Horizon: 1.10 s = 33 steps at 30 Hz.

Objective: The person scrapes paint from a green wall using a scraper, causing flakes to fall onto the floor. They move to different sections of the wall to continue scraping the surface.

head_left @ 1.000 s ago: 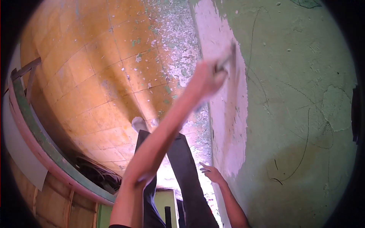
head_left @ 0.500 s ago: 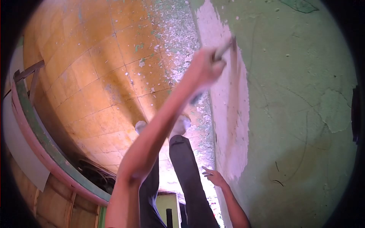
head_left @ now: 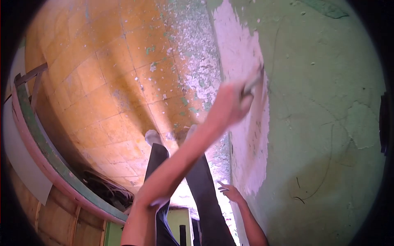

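Note:
My left hand [head_left: 234,102] is closed round the handle of a scraper [head_left: 253,82], whose tip meets the wall near the edge of a bare whitish patch [head_left: 248,151]. Motion blurs the tool, so its blade is hard to make out. Green paint [head_left: 316,94] covers the wall to the right of the patch. Lower down, beside my leg and close to the foot of the wall, my right hand [head_left: 232,192] has its fingers stretched out and apart, and no object shows in it.
Paint flakes [head_left: 197,57] lie thick on the floor along the wall. Orange tiles [head_left: 94,78] spread to the left, with my feet [head_left: 152,137] on them. A curved green and pink edge [head_left: 49,160] runs down the left, beside a dark tangled heap [head_left: 108,190].
My left hand and the scraper have moved down along the wall and slightly right. My legs have shifted a little in view. The right hand stays about where it was.

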{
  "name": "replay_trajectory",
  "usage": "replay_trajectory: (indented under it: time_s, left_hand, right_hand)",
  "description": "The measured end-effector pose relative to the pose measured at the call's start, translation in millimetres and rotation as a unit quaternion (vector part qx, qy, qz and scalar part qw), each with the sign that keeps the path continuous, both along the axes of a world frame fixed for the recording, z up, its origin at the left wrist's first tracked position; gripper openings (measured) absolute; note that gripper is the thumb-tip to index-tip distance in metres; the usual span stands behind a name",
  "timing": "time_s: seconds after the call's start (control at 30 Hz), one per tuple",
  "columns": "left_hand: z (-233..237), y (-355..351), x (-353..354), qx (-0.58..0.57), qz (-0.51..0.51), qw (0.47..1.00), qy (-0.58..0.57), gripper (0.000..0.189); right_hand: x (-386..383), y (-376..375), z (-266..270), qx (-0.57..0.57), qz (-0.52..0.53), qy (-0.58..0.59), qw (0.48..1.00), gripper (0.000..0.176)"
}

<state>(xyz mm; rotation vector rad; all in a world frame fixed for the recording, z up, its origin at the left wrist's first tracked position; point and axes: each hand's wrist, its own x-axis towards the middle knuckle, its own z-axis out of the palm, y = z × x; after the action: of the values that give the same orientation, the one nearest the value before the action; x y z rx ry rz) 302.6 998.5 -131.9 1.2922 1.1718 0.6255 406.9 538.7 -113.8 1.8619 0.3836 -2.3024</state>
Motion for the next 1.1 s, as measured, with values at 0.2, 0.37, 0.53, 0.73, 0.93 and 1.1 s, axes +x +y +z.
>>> replay_trajectory:
  time_s: [0.2,0.37,0.53,0.73,0.93,1.1]
  left_hand:
    - [11.0,72.7,0.4,-0.052,0.043,0.998,0.017,0.023]
    - [19.5,6.9,-1.6,-0.042,-0.015,0.999,-0.026,0.023]
    - [0.6,89.1,-0.6,-0.060,0.026,0.998,-0.003,0.030]
    - [19.1,-31.4,-4.6,-0.064,-0.056,0.995,-0.048,0.059]
    - [-7.6,89.4,-4.0,-0.138,0.019,0.990,-0.028,0.032]
    - [12.3,5.1,-10.6,-0.092,-0.050,0.994,-0.021,0.043]
  right_hand:
    - [-7.8,15.1,-1.0,-0.014,-0.025,0.028,0.999,0.070]
    - [-2.2,25.7,10.8,-0.024,-0.009,0.009,1.000,0.070]
    - [-5.7,15.5,-0.3,-0.020,-0.003,0.027,0.999,0.068]
    - [-4.8,25.1,7.5,-0.014,-0.011,0.022,1.000,0.070]
    - [-6.4,8.3,1.9,-0.021,-0.001,0.030,0.999,0.070]
    - [-5.1,8.7,9.2,-0.010,0.009,0.012,1.000,0.068]
